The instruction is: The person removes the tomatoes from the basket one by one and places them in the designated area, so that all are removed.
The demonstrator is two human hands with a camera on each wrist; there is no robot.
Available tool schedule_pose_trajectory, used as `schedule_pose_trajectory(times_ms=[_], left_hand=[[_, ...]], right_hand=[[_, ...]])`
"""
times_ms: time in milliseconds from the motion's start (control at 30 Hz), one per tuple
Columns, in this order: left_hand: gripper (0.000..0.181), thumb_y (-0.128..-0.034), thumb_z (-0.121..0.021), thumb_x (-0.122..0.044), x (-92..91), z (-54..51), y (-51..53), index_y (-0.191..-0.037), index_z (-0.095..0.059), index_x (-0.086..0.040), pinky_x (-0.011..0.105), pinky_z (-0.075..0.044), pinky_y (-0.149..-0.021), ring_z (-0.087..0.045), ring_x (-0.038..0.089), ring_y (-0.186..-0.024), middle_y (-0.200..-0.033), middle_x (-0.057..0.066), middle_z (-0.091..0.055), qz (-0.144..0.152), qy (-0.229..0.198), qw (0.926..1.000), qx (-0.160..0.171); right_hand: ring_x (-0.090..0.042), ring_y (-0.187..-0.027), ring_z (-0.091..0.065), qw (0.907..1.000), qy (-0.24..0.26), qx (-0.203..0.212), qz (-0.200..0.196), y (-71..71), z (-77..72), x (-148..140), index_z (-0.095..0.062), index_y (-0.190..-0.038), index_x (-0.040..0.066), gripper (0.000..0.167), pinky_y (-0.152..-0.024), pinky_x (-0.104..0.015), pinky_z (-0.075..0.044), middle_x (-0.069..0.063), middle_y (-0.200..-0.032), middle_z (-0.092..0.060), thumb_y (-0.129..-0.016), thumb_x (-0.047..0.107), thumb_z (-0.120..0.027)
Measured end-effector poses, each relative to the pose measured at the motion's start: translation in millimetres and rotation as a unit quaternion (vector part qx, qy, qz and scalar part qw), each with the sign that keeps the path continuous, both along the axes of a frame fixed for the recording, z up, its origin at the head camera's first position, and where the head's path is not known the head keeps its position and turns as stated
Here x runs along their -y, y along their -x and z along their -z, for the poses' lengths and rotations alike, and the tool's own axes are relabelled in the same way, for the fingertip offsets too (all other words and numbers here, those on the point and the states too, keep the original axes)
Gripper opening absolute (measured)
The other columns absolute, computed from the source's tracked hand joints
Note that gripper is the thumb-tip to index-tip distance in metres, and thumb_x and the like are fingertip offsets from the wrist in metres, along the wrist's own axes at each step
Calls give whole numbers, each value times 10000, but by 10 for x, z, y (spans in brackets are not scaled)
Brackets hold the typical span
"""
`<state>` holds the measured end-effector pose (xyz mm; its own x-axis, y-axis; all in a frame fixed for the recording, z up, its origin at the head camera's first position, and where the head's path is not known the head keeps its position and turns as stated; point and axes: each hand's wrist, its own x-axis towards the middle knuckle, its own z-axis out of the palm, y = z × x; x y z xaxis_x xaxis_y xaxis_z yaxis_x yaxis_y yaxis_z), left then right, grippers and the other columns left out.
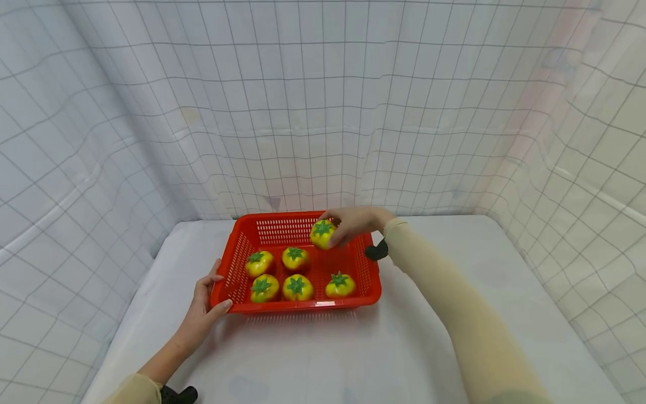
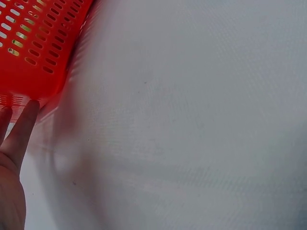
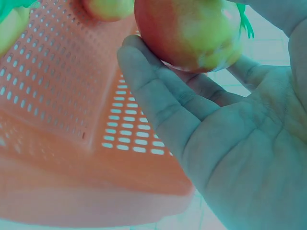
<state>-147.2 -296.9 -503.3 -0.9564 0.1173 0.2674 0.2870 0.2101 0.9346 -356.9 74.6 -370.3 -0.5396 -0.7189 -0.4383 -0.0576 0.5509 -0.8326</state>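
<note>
Glossy yellow-and-red round fruit with a green star-shaped leaf cap [image 1: 322,234]: over the back right part of the wide red slotted-plastic basket [image 1: 348,303], apparently raised off its floor.
Right hand [image 1: 355,220]: clamped on that fruit between thumb and fingers, reaching in from the right; in the right wrist view the fingers come under its rounded side.
Left hand [image 1: 201,317]: holding the basket's front left corner, thumb on the front rim and fingers along the left side (the left wrist view catches only fingers against the plastic, no thumb).
Five matching fruits: inside the basket, leaf caps upward, two in a back row [image 1: 295,259], two in front of them [image 1: 298,287], and one alone at the front right [image 1: 340,285].
White cloth-covered tabletop [image 1: 378,359]: under the basket, with grid-patterned white sheeting [image 1: 282,84] behind.
Fruit grip: a firm but light hold about the widest part should suit best, since the glossy skin may slip; the leaf cap is better left unpinched.
Basket rim: the right hand and fruit would do well to pass above it without knocking the slotted wall.
Corner hold: steady pressure from the left hand should stop the basket sliding; any jolt could set the loose fruits rolling.
</note>
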Motion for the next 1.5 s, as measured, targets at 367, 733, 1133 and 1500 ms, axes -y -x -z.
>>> schedule_pose_trajectory(times_ms=[367,733,1133,1500], left_hand=[[499,-989,-576,-2,27,10,25,-1367,-251,-11,115,-421,-984,-58,181,-1560,-1724,58,-5,-45,197,9998,-19],[480,-999,-516,38,15,33,45,-1388,-239,-2,142,-427,-1007,-65,122,-1542,-1724,48,13,107,-219,9997,41],[495,-1002,-541,-13,22,45,54,-1395,-241,-48,133,-433,-990,-54,167,-1550,-1724,33,21,-4,-142,9996,233],[487,-1012,-545,-35,21,29,46,-1386,-234,-45,112,-415,-989,-57,188,-1554,-1724,29,19,-50,42,9997,233]], right_hand=[[-298,-1197,-568,9992,188,-348,-38,-32,-140,-262,-404,-1483,167,748,-1005,-481,-523,-138,-1387,-466,-863,176,-822],[-263,-1259,-532,9959,227,-857,199,-65,-237,-662,-481,-1445,331,702,-953,-438,-548,-50,-1424,-498,-834,276,-822],[-352,-1163,-621,9936,526,-722,694,-80,-236,-1095,-447,-1479,271,695,-934,-441,-561,-96,-1411,-503,-877,228,-791],[-345,-1179,-592,9886,556,-830,1131,-119,-184,-1427,-377,-1531,262,754,-942,-437,-556,-110,-1443,-463,-890,239,-774]])
